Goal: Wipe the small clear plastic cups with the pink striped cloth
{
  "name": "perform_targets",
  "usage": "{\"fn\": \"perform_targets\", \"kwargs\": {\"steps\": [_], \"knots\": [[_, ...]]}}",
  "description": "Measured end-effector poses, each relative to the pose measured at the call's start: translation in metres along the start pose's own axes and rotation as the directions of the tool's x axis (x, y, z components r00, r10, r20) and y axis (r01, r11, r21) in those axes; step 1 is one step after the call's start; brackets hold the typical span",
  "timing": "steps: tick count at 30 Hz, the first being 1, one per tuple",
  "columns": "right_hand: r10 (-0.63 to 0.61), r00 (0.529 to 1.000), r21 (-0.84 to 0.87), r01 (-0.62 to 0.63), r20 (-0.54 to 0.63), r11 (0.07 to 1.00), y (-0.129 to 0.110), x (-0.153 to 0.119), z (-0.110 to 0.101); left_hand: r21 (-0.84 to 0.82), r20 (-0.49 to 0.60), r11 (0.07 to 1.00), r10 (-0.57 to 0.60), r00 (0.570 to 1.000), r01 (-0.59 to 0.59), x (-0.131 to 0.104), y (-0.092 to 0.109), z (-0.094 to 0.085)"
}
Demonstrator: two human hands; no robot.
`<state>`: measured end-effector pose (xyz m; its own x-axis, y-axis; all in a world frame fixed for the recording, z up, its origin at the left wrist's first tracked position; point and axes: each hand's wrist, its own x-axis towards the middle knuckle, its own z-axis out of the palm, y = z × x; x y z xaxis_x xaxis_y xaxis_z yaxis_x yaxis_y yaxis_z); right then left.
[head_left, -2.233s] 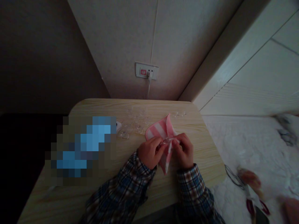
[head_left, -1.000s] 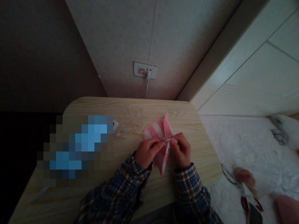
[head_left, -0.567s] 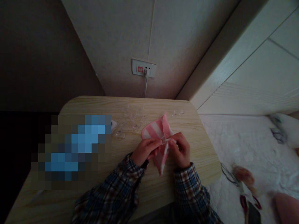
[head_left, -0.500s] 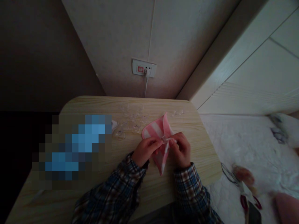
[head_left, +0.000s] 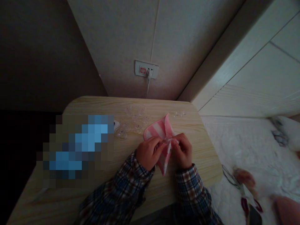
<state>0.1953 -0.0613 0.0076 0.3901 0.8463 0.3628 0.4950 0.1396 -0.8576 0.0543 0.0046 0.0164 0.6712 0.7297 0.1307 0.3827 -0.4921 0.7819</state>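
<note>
A pink and white striped cloth [head_left: 156, 129] lies gathered at its middle on the wooden table [head_left: 197, 147], with one point toward the wall and another toward me. My left hand [head_left: 150, 153] pinches the gathered middle from the left, thumb and forefinger together. From the right, my right hand [head_left: 184, 150] pinches the same spot, its fingertips close to those of the left. Something thin and whitish shows between the fingertips; I cannot make out what it is. Small clear plastic pieces [head_left: 137, 118] are scattered left of the cloth, and a few more [head_left: 179, 114] behind it.
A blurred-out blue item [head_left: 91, 137] covers the table's left part. Behind the table is a wall socket [head_left: 146, 69] with a plugged-in cable. To the right, a white quilted surface [head_left: 220, 134] holds dark red-handled scissors [head_left: 245, 203] and a pink object [head_left: 287, 209].
My left hand has moved slightly right and its fingers are closer to the cloth's gathered middle. My right hand keeps its pinch. The view has shifted slightly.
</note>
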Motion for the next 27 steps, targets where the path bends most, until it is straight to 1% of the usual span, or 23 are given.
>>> {"fn": "perform_targets", "kwargs": {"steps": [5, 8, 10, 13, 15, 16, 17, 19, 20, 22, 24, 25, 27], "knots": [[-0.003, 1.000, 0.021, 0.003, 0.003, 1.000, -0.0003, -0.0001, 0.0002, -0.156, 0.056, 0.980, -0.114, 0.992, 0.122, 0.0003, -0.0002, -0.0016], [-0.002, 1.000, 0.025, 0.002, 0.010, 1.000, -0.0012, 0.0002, -0.0002, -0.325, 0.111, 0.925, -0.172, 0.979, 0.199, 0.0000, -0.0026, 0.0010], [-0.003, 1.000, 0.029, 0.002, 0.014, 1.000, -0.0017, 0.0005, -0.0004, -0.455, 0.161, 0.847, -0.226, 0.961, 0.275, 0.0002, -0.0041, 0.0036], [-0.013, 1.000, 0.044, 0.012, 0.019, 0.999, -0.0023, 0.0013, -0.0001, -0.628, 0.282, 0.659, -0.304, 0.910, 0.414, 0.0019, -0.0061, 0.0059], [-0.021, 0.999, 0.058, 0.019, 0.030, 0.998, -0.0028, 0.0020, 0.0004, -0.692, 0.366, 0.538, -0.313, 0.876, 0.481, 0.0038, -0.0074, 0.0056], [-0.023, 0.999, 0.065, 0.021, 0.037, 0.998, -0.0030, 0.0023, 0.0006, -0.706, 0.394, 0.500, -0.311, 0.865, 0.501, 0.0047, -0.0080, 0.0051], [-0.023, 0.999, 0.070, 0.019, 0.045, 0.997, -0.0032, 0.0025, 0.0009, -0.709, 0.409, 0.484, -0.311, 0.858, 0.513, 0.0054, -0.0086, 0.0044], [-0.014, 0.998, 0.069, 0.011, 0.054, 0.998, -0.0033, 0.0028, 0.0013, -0.696, 0.392, 0.507, -0.325, 0.861, 0.508, 0.0058, -0.0088, 0.0032], [-0.009, 0.998, 0.065, 0.006, 0.056, 0.998, -0.0032, 0.0028, 0.0014, -0.684, 0.355, 0.542, -0.336, 0.872, 0.488, 0.0056, -0.0084, 0.0026], [-0.002, 0.999, 0.056, -0.001, 0.053, 0.998, -0.0024, 0.0026, 0.0016, -0.628, 0.224, 0.668, -0.336, 0.915, 0.399, 0.0044, -0.0064, 0.0014], [0.008, 0.999, 0.046, -0.010, 0.045, 0.999, -0.0013, 0.0021, 0.0016, -0.495, 0.074, 0.824, -0.277, 0.958, 0.276, 0.0030, -0.0034, -0.0002], [0.016, 0.999, 0.042, -0.017, 0.039, 0.999, -0.0008, 0.0019, 0.0015, -0.406, 0.013, 0.888, -0.233, 0.972, 0.218, 0.0023, -0.0018, -0.0011], [0.034, 0.999, 0.033, -0.034, 0.023, 0.999, 0.0002, 0.0013, 0.0014, -0.222, -0.059, 0.968, -0.132, 0.990, 0.115, 0.0011, 0.0008, -0.0027]]}}
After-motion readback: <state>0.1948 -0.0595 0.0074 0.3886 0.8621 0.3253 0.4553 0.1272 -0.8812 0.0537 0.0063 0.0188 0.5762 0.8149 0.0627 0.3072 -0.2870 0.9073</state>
